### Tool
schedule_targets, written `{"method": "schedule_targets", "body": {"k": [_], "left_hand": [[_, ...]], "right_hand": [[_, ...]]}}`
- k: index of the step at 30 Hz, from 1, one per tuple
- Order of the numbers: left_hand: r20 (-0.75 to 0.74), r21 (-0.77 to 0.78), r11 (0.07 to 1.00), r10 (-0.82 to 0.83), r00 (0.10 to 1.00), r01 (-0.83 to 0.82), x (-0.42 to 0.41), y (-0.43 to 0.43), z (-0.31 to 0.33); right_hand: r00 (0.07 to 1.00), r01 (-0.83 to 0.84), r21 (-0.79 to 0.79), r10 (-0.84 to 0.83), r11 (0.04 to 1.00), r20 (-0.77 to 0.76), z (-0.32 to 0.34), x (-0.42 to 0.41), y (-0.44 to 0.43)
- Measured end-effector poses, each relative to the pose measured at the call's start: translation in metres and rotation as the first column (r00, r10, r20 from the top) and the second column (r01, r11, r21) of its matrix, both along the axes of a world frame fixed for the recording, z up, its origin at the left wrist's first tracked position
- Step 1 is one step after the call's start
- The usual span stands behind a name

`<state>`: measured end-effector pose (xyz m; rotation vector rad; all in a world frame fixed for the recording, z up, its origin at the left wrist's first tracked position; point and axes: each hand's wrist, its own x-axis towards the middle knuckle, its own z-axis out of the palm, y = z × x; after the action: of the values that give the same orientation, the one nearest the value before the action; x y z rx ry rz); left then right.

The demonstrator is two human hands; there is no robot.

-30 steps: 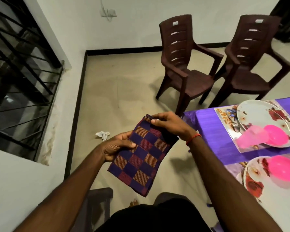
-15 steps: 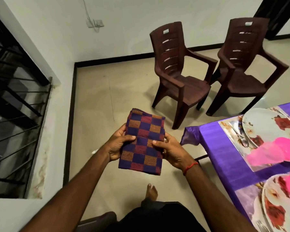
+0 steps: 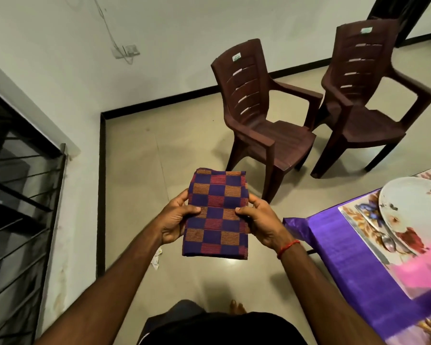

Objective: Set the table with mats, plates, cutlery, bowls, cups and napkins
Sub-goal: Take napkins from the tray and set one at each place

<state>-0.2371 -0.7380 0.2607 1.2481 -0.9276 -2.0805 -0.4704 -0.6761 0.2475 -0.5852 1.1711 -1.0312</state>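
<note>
two hands, left hand (image 3: 174, 221) and right hand (image 3: 262, 224), fingers (image 3: 182, 199) pinching a folded napkin (image 3: 217, 217); plate (image 3: 408, 195) on mat (image 3: 356, 215), spoon (image 3: 388, 242) alongside

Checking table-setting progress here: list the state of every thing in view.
Checked purple-and-orange cloth napkin: folded, held flat in the air, not yet on the purple-clothed table.
Left hand: grips the napkin's left edge.
Right hand: grips its right edge.
White floral plate: laid on a floral mat.
Metal spoon: lying on the mat beside the plate.
Two brown plastic chairs: upright, apart from the table.
</note>
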Motion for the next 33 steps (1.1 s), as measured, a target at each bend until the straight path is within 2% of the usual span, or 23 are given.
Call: {"method": "schedule_targets", "body": {"k": [4, 7, 12, 15, 21, 24, 28, 31, 33], "left_hand": [[0.019, -0.025, 0.999, -0.044, 0.999, 0.044, -0.011, -0.035, -0.001], [0.046, -0.089, 0.993, -0.069, 0.997, 0.073, -0.022, -0.073, 0.006], [-0.046, -0.143, 0.973, -0.191, 0.980, 0.183, -0.044, -0.140, 0.028], [-0.033, -0.151, 0.960, -0.243, 0.969, 0.236, -0.052, -0.178, 0.034], [-0.136, 0.013, 0.952, -0.301, 0.944, 0.305, -0.064, -0.224, 0.018], [-0.062, 0.060, 0.868, -0.489, 0.870, 0.493, -0.076, -0.233, 0.014], [0.049, 0.010, 0.700, -0.713, 0.699, 0.714, -0.107, -0.233, 0.014], [0.069, -0.002, 0.623, -0.780, 0.622, 0.782, -0.134, -0.232, 0.011], [0.058, -0.032, 0.586, -0.807, 0.587, 0.809, -0.157, -0.231, 0.009]], "right_hand": [[0.998, 0.066, -0.009, -0.066, 0.998, 0.008, 0.003, -0.007, -0.021], [0.990, 0.137, -0.098, -0.139, 0.986, -0.016, 0.012, -0.013, -0.043], [0.946, 0.301, -0.179, -0.317, 0.937, -0.065, 0.029, -0.019, -0.086], [0.914, 0.371, -0.180, -0.393, 0.911, -0.105, 0.035, -0.021, -0.106], [0.806, 0.535, -0.213, -0.570, 0.817, -0.161, 0.022, -0.022, -0.125], [0.710, 0.628, -0.240, -0.672, 0.740, -0.211, 0.014, -0.021, -0.119], [0.582, 0.733, -0.248, -0.773, 0.633, -0.254, 0.010, -0.033, -0.102], [0.496, 0.795, -0.246, -0.827, 0.555, -0.264, 0.011, -0.042, -0.089], [0.441, 0.846, -0.233, -0.875, 0.479, -0.198, 0.013, -0.049, -0.077]]}}
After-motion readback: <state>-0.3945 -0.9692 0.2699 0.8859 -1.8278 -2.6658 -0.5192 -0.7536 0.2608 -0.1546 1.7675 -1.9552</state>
